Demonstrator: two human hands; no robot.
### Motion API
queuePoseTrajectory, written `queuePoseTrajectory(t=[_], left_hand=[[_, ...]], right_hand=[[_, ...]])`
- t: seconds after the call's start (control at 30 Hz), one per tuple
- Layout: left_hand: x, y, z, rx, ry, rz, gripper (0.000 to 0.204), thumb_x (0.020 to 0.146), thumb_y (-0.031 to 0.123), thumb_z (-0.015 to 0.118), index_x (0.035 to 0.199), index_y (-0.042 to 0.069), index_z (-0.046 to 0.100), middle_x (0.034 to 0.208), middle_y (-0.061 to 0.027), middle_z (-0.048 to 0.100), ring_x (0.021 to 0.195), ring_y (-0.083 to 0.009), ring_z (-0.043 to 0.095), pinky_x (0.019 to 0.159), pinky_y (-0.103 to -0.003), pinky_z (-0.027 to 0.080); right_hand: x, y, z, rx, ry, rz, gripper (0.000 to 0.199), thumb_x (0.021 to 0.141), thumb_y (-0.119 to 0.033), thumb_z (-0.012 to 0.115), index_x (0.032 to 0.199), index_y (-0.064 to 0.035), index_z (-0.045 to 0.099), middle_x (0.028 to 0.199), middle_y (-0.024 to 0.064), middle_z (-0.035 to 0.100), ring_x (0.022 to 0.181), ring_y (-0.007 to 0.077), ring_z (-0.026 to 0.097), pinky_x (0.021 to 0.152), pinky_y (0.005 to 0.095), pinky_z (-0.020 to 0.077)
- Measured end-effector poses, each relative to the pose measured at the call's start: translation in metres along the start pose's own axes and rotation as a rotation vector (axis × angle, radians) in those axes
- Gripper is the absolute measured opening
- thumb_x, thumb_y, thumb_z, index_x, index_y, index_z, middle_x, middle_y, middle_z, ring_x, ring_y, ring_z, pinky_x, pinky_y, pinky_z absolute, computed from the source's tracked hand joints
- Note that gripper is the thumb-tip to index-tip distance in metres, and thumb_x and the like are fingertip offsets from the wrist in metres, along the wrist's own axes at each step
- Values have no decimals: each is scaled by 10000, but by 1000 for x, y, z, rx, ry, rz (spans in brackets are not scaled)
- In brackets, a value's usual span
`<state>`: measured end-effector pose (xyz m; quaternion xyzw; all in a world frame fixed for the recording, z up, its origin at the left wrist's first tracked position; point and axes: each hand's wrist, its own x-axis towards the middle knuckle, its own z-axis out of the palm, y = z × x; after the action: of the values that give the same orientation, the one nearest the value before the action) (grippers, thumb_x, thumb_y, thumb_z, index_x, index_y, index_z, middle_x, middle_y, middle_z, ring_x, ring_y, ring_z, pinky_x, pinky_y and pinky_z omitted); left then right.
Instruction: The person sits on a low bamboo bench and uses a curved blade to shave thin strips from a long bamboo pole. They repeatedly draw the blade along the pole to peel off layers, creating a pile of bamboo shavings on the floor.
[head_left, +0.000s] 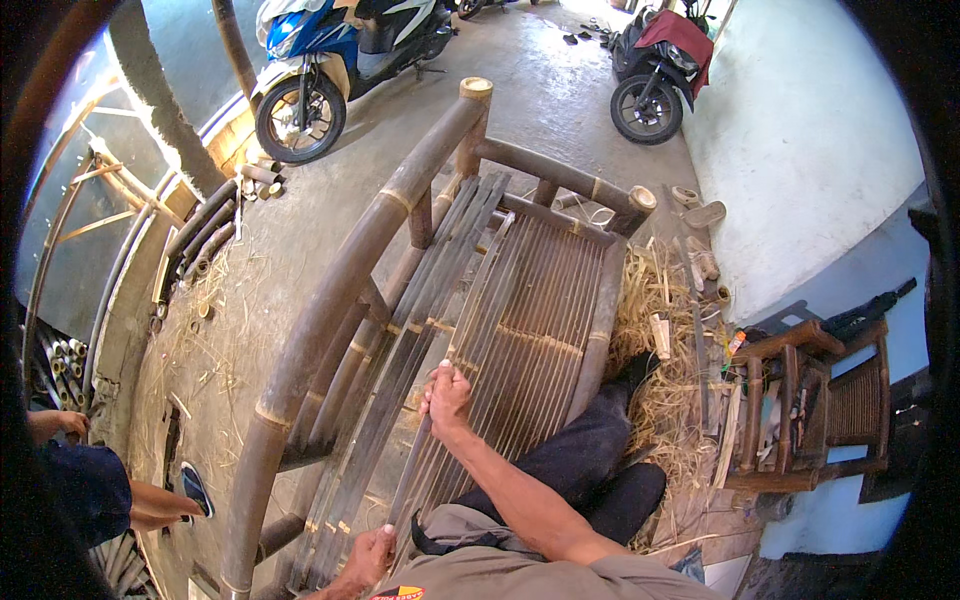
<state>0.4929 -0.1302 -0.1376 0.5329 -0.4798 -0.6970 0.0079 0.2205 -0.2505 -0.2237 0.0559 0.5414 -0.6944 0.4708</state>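
Below centre, my left hand (368, 560) curls beside a bamboo slat (410, 475), its grip unclear, while my right hand (447, 397) closes around that slat at mid-frame over a bamboo bench (335, 265), and a brown frame (775, 482) at right holds indistinct oddments.

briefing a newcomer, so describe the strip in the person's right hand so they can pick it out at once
Find the large dark bamboo frame at centre. On it, wide dark slats lie to the left and thin, evenly spaced slats to the right; the strip runs lengthwise between them. Unlike its neighbours, it is gripped by the right hand.
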Motion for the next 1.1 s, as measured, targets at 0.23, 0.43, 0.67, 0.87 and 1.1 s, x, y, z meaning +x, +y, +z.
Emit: queuePoseTrajectory(t=[0.23, 0.43, 0.67, 0.87, 1.1], left_hand=[[48, 6, 18, 136, -22, 74, 480, 985, 457, 504, 658, 105, 494, 564, 26, 434, 481, -104, 387, 437, -308, 300], [94, -61, -18, 442, 222, 140, 467, 969, 471, 454, 961, 48, 651, 666, -125, 542, 615, -302, 514, 615, -455, 422], [112, -131, 1, 662, 670, 350, 407, 951, 428, 500, 1073, 60, 625, 920, -215, 635, 888, -435, 575, 700, -533, 441], [41, -135, 0, 1133, 982, 203, 281, 925, 316, 558, 947, 39, 604, 986, -154, 610, 941, -286, 551, 848, -437, 410], [24, -166, 8, 579, 817, 4, 259, 878, 324, 596, 916, 70, 630, 848, -166, 606, 834, -380, 585, 728, -490, 455]], right_hand=[[52, -5, -21, -61, -9, 61, 400, 1033, -399, 381, 819, -76, 481, 554, 39, 463, 405, 184, 479, 338, 357, 380], [49, -4, -40, -652, -154, 243, 496, 1020, -402, 433, 1236, 37, 512, 820, 148, 627, 705, 271, 677, 606, 415, 592], [6, 32, -75, -700, -494, 517, 690, 988, -440, 502, 1430, 63, 336, 1179, 269, 604, 944, 328, 674, 776, 414, 598], [24, 86, -66, -1902, -1089, -443, 324, 844, -391, 636, 996, -113, 699, 988, 114, 687, 899, 282, 663, 721, 446, 543], [-8, 49, -73, -536, -535, 285, 362, 1004, -305, 510, 860, 25, 549, 726, 163, 584, 662, 306, 637, 573, 447, 572]])
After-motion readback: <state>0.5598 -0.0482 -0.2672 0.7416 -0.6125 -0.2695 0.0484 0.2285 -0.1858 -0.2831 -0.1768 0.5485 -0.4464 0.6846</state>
